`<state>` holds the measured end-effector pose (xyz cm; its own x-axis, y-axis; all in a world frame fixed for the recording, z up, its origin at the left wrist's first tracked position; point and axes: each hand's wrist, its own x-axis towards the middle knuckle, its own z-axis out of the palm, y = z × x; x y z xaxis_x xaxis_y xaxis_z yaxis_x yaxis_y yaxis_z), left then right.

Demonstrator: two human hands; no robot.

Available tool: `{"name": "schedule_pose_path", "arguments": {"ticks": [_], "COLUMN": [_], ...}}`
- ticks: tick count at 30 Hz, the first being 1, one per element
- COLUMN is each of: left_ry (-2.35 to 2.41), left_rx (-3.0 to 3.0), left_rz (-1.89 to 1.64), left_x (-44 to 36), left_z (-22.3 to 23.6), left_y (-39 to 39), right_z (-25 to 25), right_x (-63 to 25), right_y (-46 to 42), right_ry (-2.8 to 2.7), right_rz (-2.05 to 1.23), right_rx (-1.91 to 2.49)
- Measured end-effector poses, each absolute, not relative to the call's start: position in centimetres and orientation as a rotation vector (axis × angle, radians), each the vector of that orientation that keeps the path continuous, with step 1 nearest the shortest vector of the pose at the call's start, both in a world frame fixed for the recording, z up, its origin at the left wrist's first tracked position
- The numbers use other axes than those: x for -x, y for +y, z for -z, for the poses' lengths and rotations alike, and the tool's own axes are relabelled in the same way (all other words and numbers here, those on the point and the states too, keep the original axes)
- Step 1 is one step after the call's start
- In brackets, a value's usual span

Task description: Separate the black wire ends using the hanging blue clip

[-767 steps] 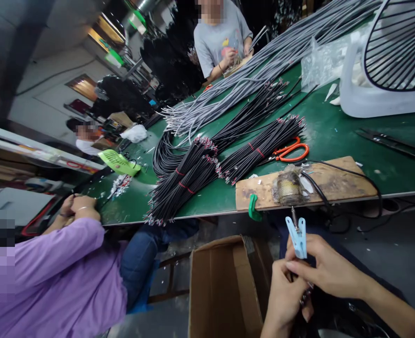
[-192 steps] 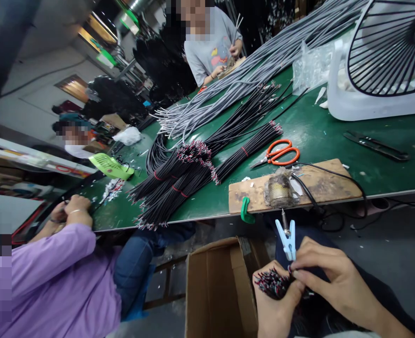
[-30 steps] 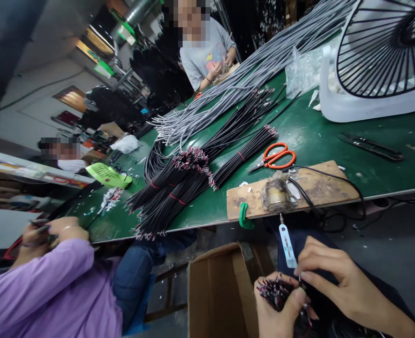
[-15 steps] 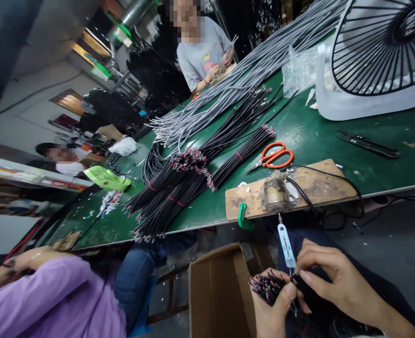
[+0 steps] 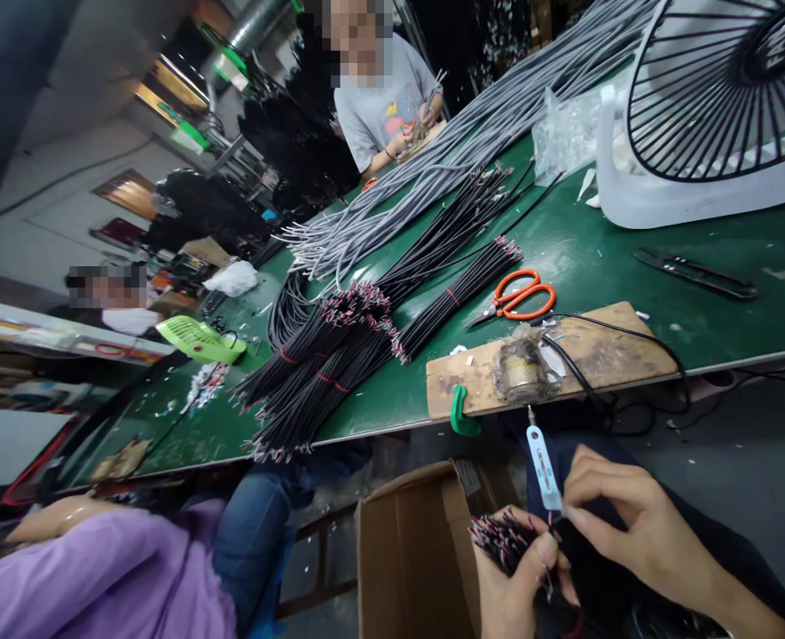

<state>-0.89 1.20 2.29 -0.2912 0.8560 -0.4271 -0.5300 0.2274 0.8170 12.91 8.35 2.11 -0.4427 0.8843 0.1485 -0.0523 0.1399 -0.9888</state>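
My left hand (image 5: 515, 581) is wrapped round a bundle of thin black cables (image 5: 498, 543) whose stripped ends show red, white and black cores. One cable end rises from my left thumb to the lower tip of a light blue clothespin (image 5: 544, 470). That clothespin is mounted on the metal shaft of a small motor (image 5: 522, 371), which is fixed to a wooden board (image 5: 608, 342) at the table's edge. My right hand (image 5: 622, 524) has thumb and forefinger pressed together right beside the clothespin's lower tip. Whatever lies between those fingertips is hidden.
Tied black cable bundles (image 5: 329, 364) and long grey cables (image 5: 425, 173) lie on the green table (image 5: 631, 266). Orange-handled scissors (image 5: 522, 297), black snips (image 5: 694, 271) and a white fan (image 5: 691, 195) are there too. Below stands an open cardboard box (image 5: 419, 559). Co-workers sit left and across.
Earlier, my right fingers pinched a wire below the V-shaped side of the clothespin; now it shows its narrow side. Over the last second, the cable bundle has shifted slightly left. The purple-sleeved co-worker's arm has lowered.
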Motion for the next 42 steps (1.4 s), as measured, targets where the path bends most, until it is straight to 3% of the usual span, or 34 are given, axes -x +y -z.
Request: {"name": "schedule_pose_path", "arguments": {"ticks": [9, 17, 22, 32, 42], "left_ry": [1.232, 1.186, 1.172, 1.317, 1.421], "left_rx": [-0.402, -0.402, -0.734, -1.181, -1.119], "left_rz": [-1.384, -1.425, -1.465, -1.614, -1.478], "left_x": [1.2, 0.9, 1.7, 3.0, 2.4], "left_z": [-2.0, -2.9, -3.1, -3.2, -3.9], "left_y": [1.0, 1.6, 2.2, 3.5, 4.4], "right_z": [-2.4, -2.3, -2.2, -4.8, -3.7], "right_x": [-12.6, -12.6, -12.3, -10.2, -10.2], "right_y": [8.4, 8.5, 9.6, 12.3, 11.0], "right_ry": [-1.586, -1.390, -1.080, -0.902, -0.612], "right_rz": [-1.450, -1.781, -2.132, -2.119, -2.267], "right_rx": [0.854, 0.752, 0.678, 0.792, 0.672]}}
